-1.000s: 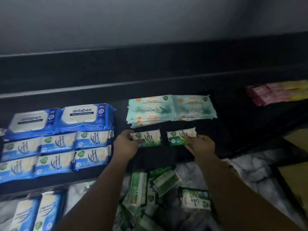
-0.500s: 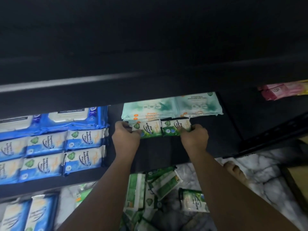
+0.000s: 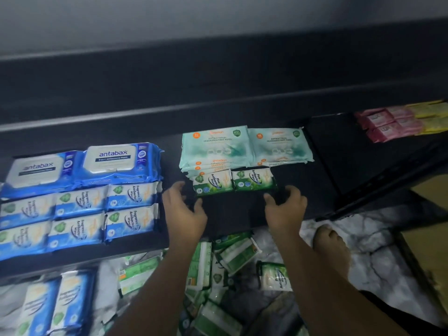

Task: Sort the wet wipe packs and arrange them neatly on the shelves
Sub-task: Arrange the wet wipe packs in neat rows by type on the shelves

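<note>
Two grips, left grip (image 3: pixel 184 212) and right grip (image 3: pixel 286 209), fingers loosely spread and holding nothing, hovered just before two green packs (image 3: pixel 213 183) marked "Pine Antibacterial Wipes", lying side by side on the black shelf (image 3: pixel 238 214). Behind these lay pale "guardian" packs (image 3: pixel 215 147); to the left, blue "antabax" packs (image 3: pixel 116 163).

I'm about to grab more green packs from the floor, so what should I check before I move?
1. Left hand empty: ok.
2. Right hand empty: ok.
3. Left pine pack and right pine pack flat, side by side: ok.
4. Bare shelf in front of them for another row: ok.
5. Green floor packs in view below: ok.
6. How many floor packs remain: cannot tell, they overlap.
</note>
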Tool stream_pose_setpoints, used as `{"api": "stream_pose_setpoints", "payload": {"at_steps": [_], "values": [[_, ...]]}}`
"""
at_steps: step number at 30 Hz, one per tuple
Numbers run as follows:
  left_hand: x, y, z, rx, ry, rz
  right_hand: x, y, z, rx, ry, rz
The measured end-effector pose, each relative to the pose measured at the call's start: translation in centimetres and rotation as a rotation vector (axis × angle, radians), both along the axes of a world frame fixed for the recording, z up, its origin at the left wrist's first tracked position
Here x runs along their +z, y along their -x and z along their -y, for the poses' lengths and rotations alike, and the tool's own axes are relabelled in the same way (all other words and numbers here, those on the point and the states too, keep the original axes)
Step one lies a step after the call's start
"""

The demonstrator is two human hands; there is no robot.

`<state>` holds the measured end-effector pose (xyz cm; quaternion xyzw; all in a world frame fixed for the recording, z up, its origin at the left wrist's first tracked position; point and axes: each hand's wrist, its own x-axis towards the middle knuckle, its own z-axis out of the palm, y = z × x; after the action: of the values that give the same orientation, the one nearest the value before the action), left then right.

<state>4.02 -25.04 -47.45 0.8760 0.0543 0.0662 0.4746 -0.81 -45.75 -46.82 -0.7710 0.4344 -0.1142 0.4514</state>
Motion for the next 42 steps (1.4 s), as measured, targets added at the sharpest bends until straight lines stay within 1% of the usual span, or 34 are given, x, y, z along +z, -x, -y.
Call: {"api": "stream_pose_setpoints", "payload": {"at_steps": [2,4,6,9,11,12,14,19,21,25,27,29,31,34,36,38,40,42], "values": [[-0.2,2.9,-0.8,-0.064,-0.048,0.057,-0.5,2.7,-0.2,0.007,-0.009,-0.033],[-0.4,5.7,-1.5,-0.088,-0.047,0.013,-1.1,5.5,-0.3,0.061,-0.017,-0.098],[-1.2,8.1,-2.5,-0.101,-0.078,-0.088,-1.4,8.2,-0.2,0.159,-0.02,-0.182],[-2.6,11.0,-4.1,-0.146,-0.141,-0.299,-2.0,11.7,-0.1,0.299,-0.032,-0.318],[-3.1,12.3,-4.7,-0.125,-0.191,-0.398,-2.7,13.4,0.2,0.386,-0.086,-0.411],[-3.3,12.8,-4.8,-0.105,-0.243,-0.427,-3.2,14.0,0.3,0.441,-0.077,-0.45],[-3.1,13.3,-4.7,-0.092,-0.307,-0.495,-4.3,15.0,0.5,0.531,0.013,-0.509],[-3.4,13.0,-3.9,-0.115,-0.313,-0.596,-5.5,15.9,0.2,0.791,0.292,-0.694],[-4.1,12.7,-3.6,-0.109,-0.335,-0.622,-5.5,15.7,0.0,0.849,0.385,-0.715],[-5.8,12.4,-3.4,-0.141,-0.444,-0.638,-6.1,15.0,-0.2,0.889,0.446,-0.785],[-6.0,12.1,-3.4,-0.139,-0.458,-0.634,-6.1,14.8,-0.6,0.874,0.517,-0.791],[-5.6,11.7,-3.5,-0.147,-0.442,-0.647,-5.9,14.6,-0.8,0.86,0.524,-0.794],[-5.0,11.6,-3.9,-0.156,-0.425,-0.685,-5.4,14.5,-0.8,0.837,0.422,-0.81],[-3.6,12.2,-4.9,-0.142,-0.375,-0.712,-3.9,14.8,-1.2,0.73,0.18,-0.78],[-2.2,12.7,-5.6,-0.145,-0.279,-0.718,-3.1,15.1,-1.5,0.661,0.119,-0.689],[-0.7,13.3,-6.4,-0.191,-0.19,-0.73,-1.9,15.1,-1.8,0.574,-0.007,-0.598],[0.7,13.8,-7.2,-0.232,-0.049,-0.749,0.4,14.8,-2.3,0.494,-0.108,-0.474],[2.4,14.3,-7.3,-0.247,0.103,-0.782,5.0,14.8,-3.0,0.389,-0.184,-0.347]]}}
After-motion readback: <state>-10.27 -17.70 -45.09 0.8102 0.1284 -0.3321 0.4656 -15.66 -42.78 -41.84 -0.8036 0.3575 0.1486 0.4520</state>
